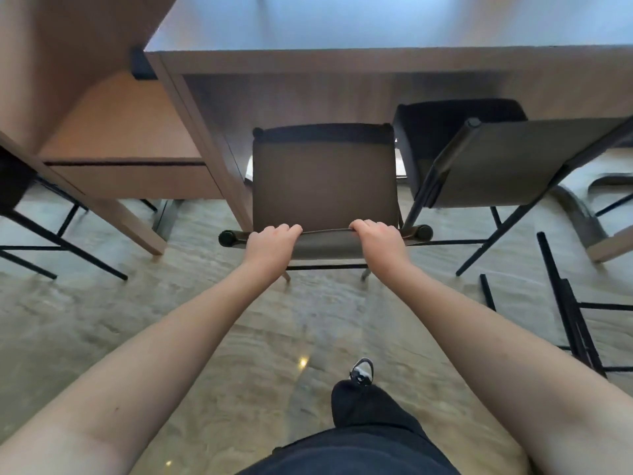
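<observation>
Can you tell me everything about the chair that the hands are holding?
The chair has a flat brown seat with a dark front edge, a thin black frame that looks like metal, and a top rail that ends in round black caps. It stands upright on the floor and faces the table, with the front of its seat near the table's edge. The left hand and the right hand grip the top rail, one near each end. A second chair stands close on its right.
</observation>
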The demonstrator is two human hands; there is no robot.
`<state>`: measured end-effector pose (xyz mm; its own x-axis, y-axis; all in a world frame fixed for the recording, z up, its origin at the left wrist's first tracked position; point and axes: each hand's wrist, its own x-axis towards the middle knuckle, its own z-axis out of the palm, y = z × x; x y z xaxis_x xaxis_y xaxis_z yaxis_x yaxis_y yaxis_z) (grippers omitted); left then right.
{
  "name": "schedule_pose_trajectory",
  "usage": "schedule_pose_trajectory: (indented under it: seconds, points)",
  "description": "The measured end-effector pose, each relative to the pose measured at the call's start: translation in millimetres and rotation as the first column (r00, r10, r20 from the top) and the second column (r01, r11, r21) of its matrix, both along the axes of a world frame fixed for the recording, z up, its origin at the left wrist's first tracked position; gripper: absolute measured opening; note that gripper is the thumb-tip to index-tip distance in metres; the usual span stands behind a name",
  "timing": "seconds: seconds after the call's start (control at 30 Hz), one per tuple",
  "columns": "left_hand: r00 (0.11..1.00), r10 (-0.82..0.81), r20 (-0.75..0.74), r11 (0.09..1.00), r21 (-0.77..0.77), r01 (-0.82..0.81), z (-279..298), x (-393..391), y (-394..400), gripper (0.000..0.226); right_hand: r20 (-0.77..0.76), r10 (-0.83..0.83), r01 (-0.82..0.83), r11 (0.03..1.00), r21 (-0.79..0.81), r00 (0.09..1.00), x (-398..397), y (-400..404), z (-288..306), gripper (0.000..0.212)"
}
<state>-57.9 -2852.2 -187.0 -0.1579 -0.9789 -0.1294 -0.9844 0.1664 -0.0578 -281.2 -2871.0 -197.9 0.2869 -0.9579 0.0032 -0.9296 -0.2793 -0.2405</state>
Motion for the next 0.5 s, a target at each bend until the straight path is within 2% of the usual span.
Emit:
schedule_pose_trajectory:
  seconds: [0.1, 0.33, 0.5]
  points:
    - [0.999, 0.041, 0.013, 0.996, -0.082, -0.04, 2.4, -4.0, -32.8, 0.037, 0.021, 0.002, -0.001, 0.999, -0.051, 1.0, 1.6, -41.1, 2.5, 0.026]
    - [0.998, 0.053, -0.037, 0.989, -0.138, -0.057, 1.4, 4.4, -104.9, 0.029, -0.029, 0.0, -0.005, 0.988, -0.152, 1.0, 6.1, -109.0, 7.9, 0.011]
    - [0.996, 0.02, -0.09, 0.977, -0.208, -0.038, -1.5, 13.6, -145.3, 0.02, 0.004, 0.004, -0.003, 0.986, -0.169, 1.0, 12.1, -146.3, 15.0, 0.018]
